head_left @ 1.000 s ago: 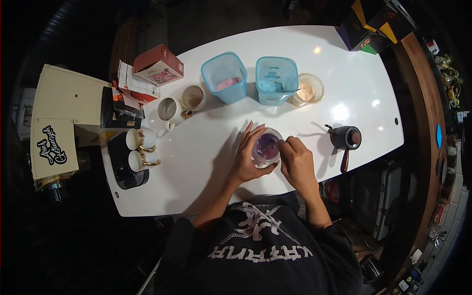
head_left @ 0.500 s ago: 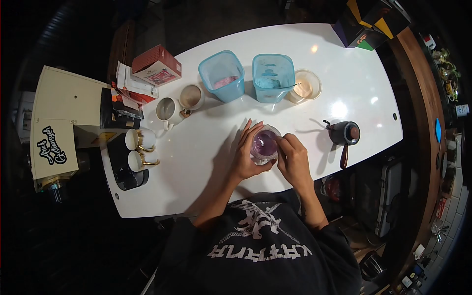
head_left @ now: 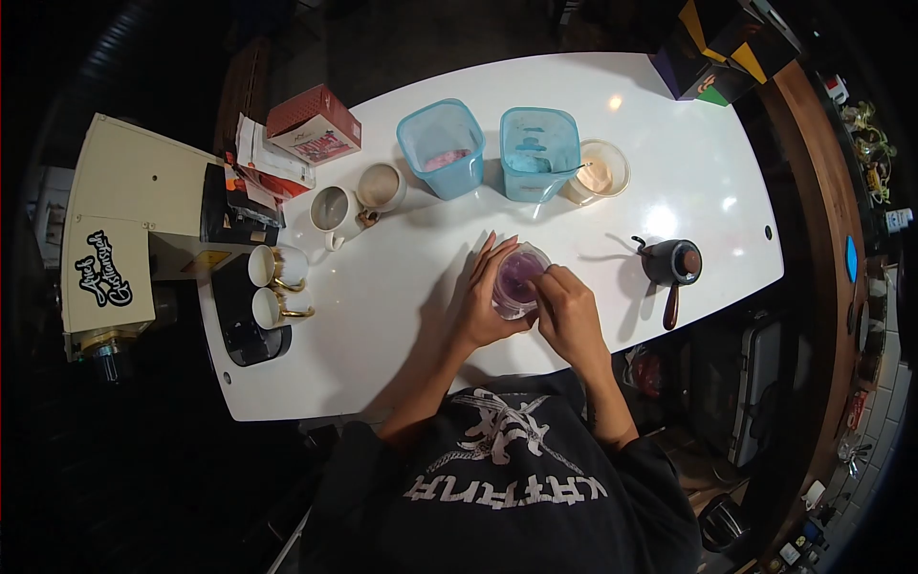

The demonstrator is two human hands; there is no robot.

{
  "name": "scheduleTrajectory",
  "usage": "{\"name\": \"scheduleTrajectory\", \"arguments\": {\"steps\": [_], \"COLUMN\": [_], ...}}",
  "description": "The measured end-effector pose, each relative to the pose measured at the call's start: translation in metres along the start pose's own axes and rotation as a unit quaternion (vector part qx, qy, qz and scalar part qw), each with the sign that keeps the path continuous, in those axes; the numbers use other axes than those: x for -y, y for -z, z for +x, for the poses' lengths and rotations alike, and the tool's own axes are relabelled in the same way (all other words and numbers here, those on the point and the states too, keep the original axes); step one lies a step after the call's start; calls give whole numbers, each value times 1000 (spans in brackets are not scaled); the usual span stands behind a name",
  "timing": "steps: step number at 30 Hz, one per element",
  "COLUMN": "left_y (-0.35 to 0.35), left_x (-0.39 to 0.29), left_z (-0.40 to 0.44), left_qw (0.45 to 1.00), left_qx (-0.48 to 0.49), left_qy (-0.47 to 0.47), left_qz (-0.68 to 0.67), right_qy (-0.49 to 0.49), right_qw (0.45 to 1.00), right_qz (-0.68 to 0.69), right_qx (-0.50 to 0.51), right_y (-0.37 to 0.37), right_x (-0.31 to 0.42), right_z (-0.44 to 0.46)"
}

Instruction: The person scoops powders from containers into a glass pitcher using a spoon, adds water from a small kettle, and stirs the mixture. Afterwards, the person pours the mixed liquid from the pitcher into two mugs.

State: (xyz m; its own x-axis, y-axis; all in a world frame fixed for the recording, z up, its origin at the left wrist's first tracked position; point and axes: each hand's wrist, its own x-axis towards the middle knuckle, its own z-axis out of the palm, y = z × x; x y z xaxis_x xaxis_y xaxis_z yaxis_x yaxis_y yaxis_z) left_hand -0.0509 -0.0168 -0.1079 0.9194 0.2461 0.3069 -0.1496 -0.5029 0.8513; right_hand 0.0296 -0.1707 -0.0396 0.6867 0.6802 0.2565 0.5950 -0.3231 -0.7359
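A clear cup with purple contents (head_left: 519,276) is held above the white table (head_left: 382,316) near its front edge. My left hand (head_left: 486,304) wraps round the cup's left side. Over the cup's right rim, my right hand (head_left: 567,311) has its fingers pinched together; whatever they hold is too small or hidden to make out. Beyond the cup stand a blue tub with pink contents (head_left: 442,143), a blue tub with blue contents (head_left: 539,143) and a clear tub with a pale orange substance (head_left: 598,173).
Two mugs (head_left: 334,209) stand at the left of the tubs, beside a red box (head_left: 316,124). Two white cups with gold handles (head_left: 271,308) are at the far left. A dark pot with a wooden handle (head_left: 671,263) stands at the right. Dark boxes (head_left: 722,57) lie at the back right.
The right hand's fingers have shifted slightly left over the cup's rim. My left hand keeps its hold on the cup. The whole view has shifted a little.
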Motion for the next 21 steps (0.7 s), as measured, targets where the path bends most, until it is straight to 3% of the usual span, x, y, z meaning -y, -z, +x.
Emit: {"name": "scheduleTrajectory", "arguments": {"steps": [5,7,11,17,21], "left_y": [0,1,1,-1,0], "left_x": [0,-2,-2,0,1], "left_z": [1,1,0,0,0], "left_qw": [1000,1000,1000,1000,1000], "left_qx": [-4,-1,3,-8,1], "left_qy": [-11,-10,-4,-6,-5], "left_qz": [14,14,17,19,13], "right_qy": [-12,-20,-8,-10,-30], "right_qw": [998,998,1000,998,999], "right_qz": [-55,-60,-21,-50,-6], "right_qx": [24,-23,-22,20,-45], "right_y": [12,6,2,11,-1], "right_x": [3,-1,0,-1,1], "right_z": [-1,2,2,-3,3]}}
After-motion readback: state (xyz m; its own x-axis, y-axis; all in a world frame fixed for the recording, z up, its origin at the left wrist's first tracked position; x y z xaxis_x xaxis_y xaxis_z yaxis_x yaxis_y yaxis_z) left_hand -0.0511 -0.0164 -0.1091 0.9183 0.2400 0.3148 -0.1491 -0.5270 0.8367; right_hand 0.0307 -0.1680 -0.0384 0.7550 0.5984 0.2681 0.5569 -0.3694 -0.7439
